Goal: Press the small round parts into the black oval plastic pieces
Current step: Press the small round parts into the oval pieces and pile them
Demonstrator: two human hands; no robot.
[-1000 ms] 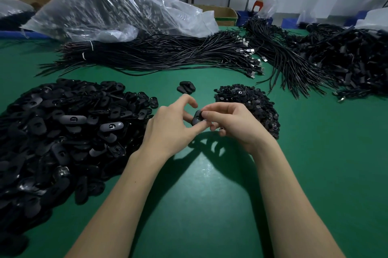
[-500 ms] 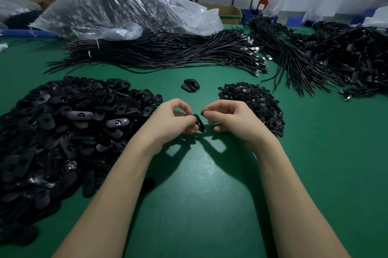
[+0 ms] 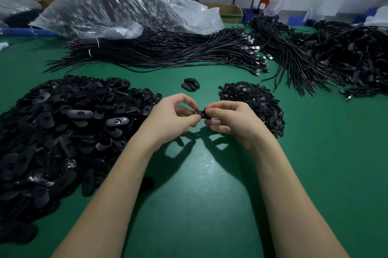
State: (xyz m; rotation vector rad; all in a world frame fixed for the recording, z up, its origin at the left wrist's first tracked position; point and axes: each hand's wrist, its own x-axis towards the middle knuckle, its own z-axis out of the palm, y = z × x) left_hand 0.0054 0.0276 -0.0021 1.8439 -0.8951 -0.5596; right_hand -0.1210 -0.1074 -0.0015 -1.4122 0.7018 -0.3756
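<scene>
Pinching one oval piece [image 3: 201, 114] between both hands, our left hand [image 3: 175, 118] and right hand [image 3: 228, 120] each grip an end, its long axis running hand to hand

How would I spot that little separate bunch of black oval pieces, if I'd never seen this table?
Start at the green table. Between the big heap of oval pieces on the left and the mound of small round parts on the right, look just beyond the hands. The little cluster of ovals lies there alone, ringed by bare green, touching neither heap.
</scene>
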